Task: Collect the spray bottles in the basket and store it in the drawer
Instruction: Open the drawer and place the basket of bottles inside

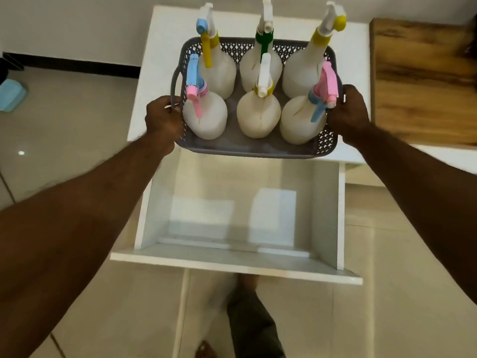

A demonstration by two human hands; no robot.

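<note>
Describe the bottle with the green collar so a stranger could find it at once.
Find the grey basket held in both hands over the open drawer. Look along its far row of three, at the middle bottle. It alone has a green collar and trigger.

Both arms outstretched, left hand [163, 120] and right hand [348, 113] each in a closed grip.

One head-worn view, looking steeply down and forward from above: close over the grey basket [258, 148] at arm's reach, the open white drawer [232, 223] directly beneath, tiled floor [64, 125] filling the edges.
</note>
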